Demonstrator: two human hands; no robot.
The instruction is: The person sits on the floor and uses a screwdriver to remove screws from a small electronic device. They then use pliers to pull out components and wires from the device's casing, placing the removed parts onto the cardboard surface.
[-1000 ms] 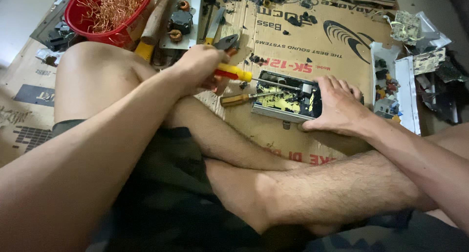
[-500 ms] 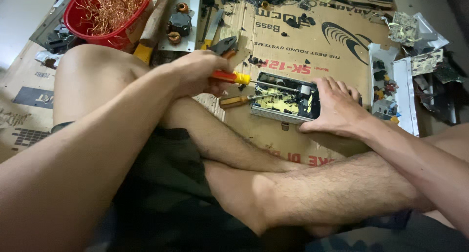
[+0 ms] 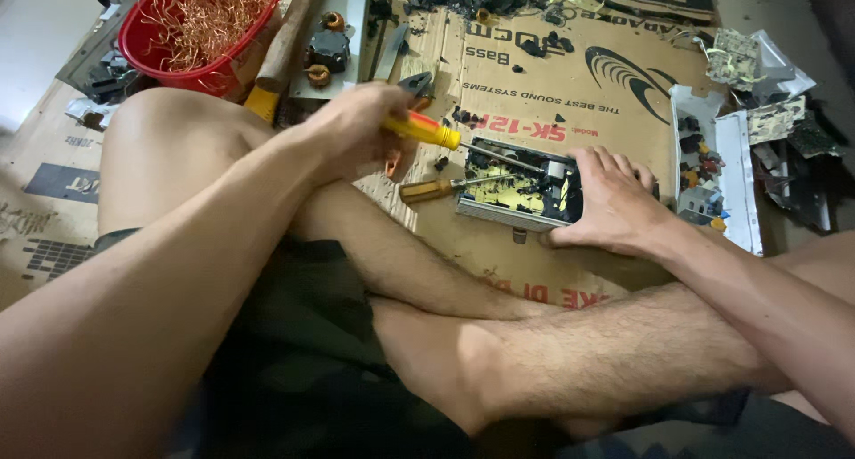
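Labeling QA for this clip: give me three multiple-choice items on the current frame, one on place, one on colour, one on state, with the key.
1. Where does the red basket of copper wire stand?
A. upper left, beyond the knee
B. on the circuit board
C. right edge

2. What colour is the handle of the screwdriver in the left hand?
A. blue
B. yellow and orange
C. black

3. What is the right hand doing?
A. lifting a hammer
B. hanging in the air
C. lying flat on the metal chassis

Key: 1 A, it sits at the top left past the bent knee. 2 B, the gripped handle is yellow with orange. 3 C, palm and fingers lie on the chassis edge.
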